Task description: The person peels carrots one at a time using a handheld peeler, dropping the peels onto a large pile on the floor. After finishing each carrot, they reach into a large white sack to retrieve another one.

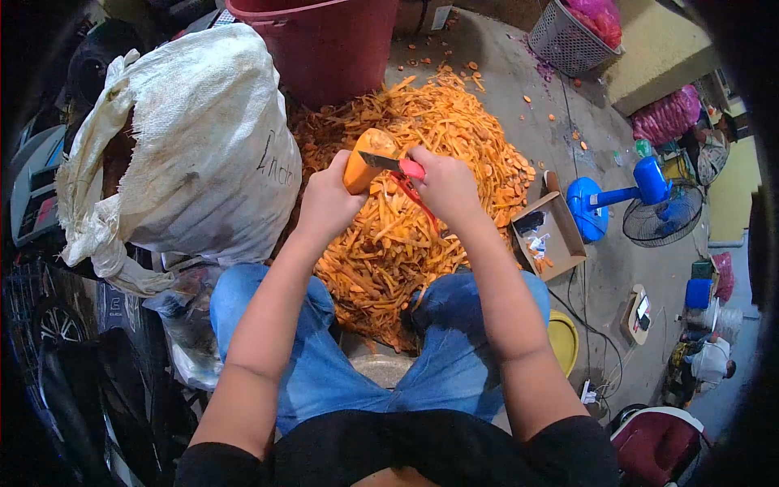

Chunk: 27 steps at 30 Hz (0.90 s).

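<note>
My left hand (331,199) is wrapped round a thick, peeled orange carrot (363,166), its pale cut end tipped upward. In my right hand (446,188) is a knife (380,161) with a short dark blade and a pinkish-red handle; the blade lies across the carrot near its top. A thin red strip (414,197) shows just below the right hand, over the heap. Beneath both hands spreads a big pile of orange peelings (385,264), reaching between my knees, with round carrot slices on its right side.
A stuffed white woven sack (211,146) stands left, a dark red tub (324,53) behind the pile. On the right are a cardboard box (568,227), a blue fan (633,195), cables and a yellow-green round container (562,342). A person (710,357) is at far right.
</note>
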Available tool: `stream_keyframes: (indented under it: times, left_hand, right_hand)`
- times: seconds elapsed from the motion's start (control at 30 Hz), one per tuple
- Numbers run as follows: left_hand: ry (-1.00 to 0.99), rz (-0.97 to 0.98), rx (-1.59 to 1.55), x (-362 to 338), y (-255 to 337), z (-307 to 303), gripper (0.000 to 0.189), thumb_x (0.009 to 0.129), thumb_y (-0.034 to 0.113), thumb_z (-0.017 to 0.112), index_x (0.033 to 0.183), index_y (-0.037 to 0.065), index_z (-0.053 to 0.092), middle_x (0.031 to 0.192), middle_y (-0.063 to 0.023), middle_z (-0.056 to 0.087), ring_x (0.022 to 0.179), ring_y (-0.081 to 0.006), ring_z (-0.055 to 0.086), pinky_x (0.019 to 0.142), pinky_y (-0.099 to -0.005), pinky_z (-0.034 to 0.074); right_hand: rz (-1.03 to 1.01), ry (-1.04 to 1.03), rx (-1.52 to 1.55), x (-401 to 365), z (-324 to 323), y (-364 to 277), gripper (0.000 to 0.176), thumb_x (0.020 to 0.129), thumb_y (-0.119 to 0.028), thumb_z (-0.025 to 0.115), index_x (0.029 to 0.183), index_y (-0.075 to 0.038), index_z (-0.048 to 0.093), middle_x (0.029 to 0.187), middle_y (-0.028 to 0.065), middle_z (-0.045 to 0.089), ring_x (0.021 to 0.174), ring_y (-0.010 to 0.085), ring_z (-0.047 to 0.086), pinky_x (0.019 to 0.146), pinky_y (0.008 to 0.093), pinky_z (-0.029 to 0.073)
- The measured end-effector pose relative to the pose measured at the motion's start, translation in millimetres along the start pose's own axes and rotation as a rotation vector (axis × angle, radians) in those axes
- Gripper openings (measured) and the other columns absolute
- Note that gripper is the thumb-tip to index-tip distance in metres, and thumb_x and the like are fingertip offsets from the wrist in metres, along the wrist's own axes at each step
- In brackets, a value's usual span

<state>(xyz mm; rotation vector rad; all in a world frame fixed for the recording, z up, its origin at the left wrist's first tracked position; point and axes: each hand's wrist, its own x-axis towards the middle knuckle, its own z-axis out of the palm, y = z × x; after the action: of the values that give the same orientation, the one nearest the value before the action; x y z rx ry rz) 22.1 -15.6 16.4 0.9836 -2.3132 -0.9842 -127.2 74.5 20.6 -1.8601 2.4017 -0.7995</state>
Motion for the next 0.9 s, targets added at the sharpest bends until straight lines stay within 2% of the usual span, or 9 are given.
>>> stream_keyframes:
  times: [0.33,0.43,0.57,0.63,0.7,0.73,0.8,0.87,0.9]
  left_hand:
    - [-0.001,0.169,0.016,-4,-1,7,0.038,0.059,0.010,0.061,0.093,0.008,0.044,0.069,-0.0170,0.055,0.069,-0.0328,0.054,0.058,-0.0383,0.043]
    - [-0.012,0.089,0.125,-5,-2,8,0.038,0.059,0.011,0.061,0.092,0.008,0.044,0.069,-0.0165,0.055,0.068,-0.0326,0.054,0.057,-0.0388,0.043]
    - [0.046,0.108,0.153,-8,3,7,0.036,0.059,0.011,0.061,0.091,0.008,0.045,0.068,-0.0160,0.055,0.067,-0.0319,0.054,0.056,-0.0389,0.043]
    - [-0.103,0.127,0.085,-5,2,4,0.035,0.058,0.010,0.060,0.090,0.010,0.046,0.069,-0.0146,0.055,0.064,-0.0304,0.054,0.055,-0.0376,0.043]
    - [-0.411,0.539,0.137,-17,14,1,0.038,0.052,0.006,0.062,0.087,0.007,0.048,0.070,-0.0130,0.056,0.065,-0.0289,0.055,0.055,-0.0328,0.044]
    - [-0.503,0.661,-0.004,-30,30,10,0.041,0.048,0.006,0.062,0.087,0.009,0.049,0.071,-0.0109,0.056,0.064,-0.0266,0.055,0.056,-0.0313,0.044]
    - [-0.621,0.631,0.071,-42,41,23,0.039,0.050,0.006,0.061,0.087,0.010,0.049,0.071,-0.0104,0.056,0.066,-0.0269,0.055,0.057,-0.0319,0.044]
    - [-0.409,0.449,0.011,-31,25,27,0.037,0.052,0.007,0.061,0.087,0.009,0.049,0.071,-0.0106,0.056,0.066,-0.0274,0.055,0.057,-0.0321,0.044]
    - [-0.419,0.333,0.004,-23,29,12,0.036,0.055,0.007,0.061,0.089,0.008,0.049,0.072,-0.0113,0.055,0.067,-0.0276,0.055,0.058,-0.0314,0.044]
  right_hand:
    - [0.044,-0.027,-0.062,-3,0,7,0.016,0.069,-0.021,0.052,0.068,-0.006,0.048,0.052,0.0134,0.052,0.051,0.0283,0.054,0.047,0.0379,0.043]
    - [0.077,0.001,-0.070,-4,5,8,0.016,0.069,-0.020,0.052,0.068,-0.004,0.049,0.053,0.0141,0.053,0.052,0.0291,0.054,0.048,0.0382,0.043]
    - [0.132,-0.035,-0.023,-3,15,16,0.014,0.068,-0.017,0.051,0.069,-0.003,0.050,0.058,0.0165,0.054,0.056,0.0314,0.054,0.053,0.0395,0.043]
    - [0.209,-0.070,0.022,-1,11,15,0.014,0.068,-0.017,0.051,0.070,-0.003,0.051,0.061,0.0175,0.054,0.060,0.0322,0.054,0.055,0.0399,0.043]
    - [0.286,-0.103,0.069,2,16,23,0.014,0.067,-0.016,0.050,0.072,-0.003,0.051,0.063,0.0185,0.055,0.063,0.0329,0.054,0.058,0.0404,0.043]
    - [0.339,-0.126,0.023,3,32,36,0.015,0.067,-0.017,0.051,0.073,-0.003,0.052,0.065,0.0190,0.055,0.065,0.0332,0.054,0.059,0.0406,0.043]
    - [0.405,-0.165,-0.036,-3,51,50,0.016,0.067,-0.018,0.051,0.074,-0.003,0.053,0.067,0.0195,0.055,0.067,0.0335,0.054,0.060,0.0409,0.042]
    - [0.340,-0.235,0.245,-2,67,51,0.021,0.068,-0.022,0.052,0.073,-0.002,0.054,0.069,0.0197,0.055,0.067,0.0336,0.054,0.060,0.0402,0.042]
    - [0.405,-0.299,0.231,-2,65,46,0.025,0.068,-0.027,0.052,0.070,-0.002,0.054,0.070,0.0192,0.055,0.067,0.0336,0.053,0.060,0.0396,0.042]
